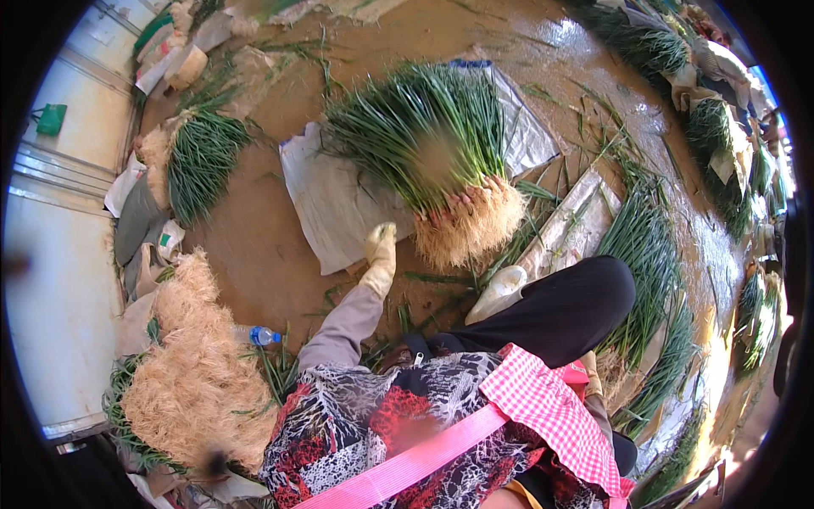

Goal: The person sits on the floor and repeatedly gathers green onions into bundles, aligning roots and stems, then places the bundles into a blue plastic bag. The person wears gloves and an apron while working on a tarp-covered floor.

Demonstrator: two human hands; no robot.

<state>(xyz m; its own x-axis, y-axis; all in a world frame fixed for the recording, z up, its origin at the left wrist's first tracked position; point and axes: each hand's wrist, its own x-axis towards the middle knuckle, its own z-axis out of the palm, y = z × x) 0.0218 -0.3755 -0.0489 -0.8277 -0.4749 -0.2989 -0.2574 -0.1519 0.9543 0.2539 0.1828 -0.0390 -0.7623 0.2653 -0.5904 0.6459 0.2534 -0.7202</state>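
Note:
My left hand (381,245), in a pale rubber glove, is raised over the near edge of a whitish woven sack (343,203). It is close to the pale roots of a large bunch of green onions (439,140) lying on the sack. The leaves point away and the reddish bulbs face me; whether the fingers hold anything is unclear. My right hand (591,375), also gloved, is low at my right side, partly hidden behind the pink checked cloth. It is beside the roots of another pile of green onions (642,254), and its fingers are hidden.
A heap of rooty onion bunches (191,369) lies at the left, with a plastic bottle (261,336) beside it. Another bunch (203,159) lies near the white wall panel (63,242). Wet brown floor (235,235) carries loose leaves. More bunches (712,127) line the right side.

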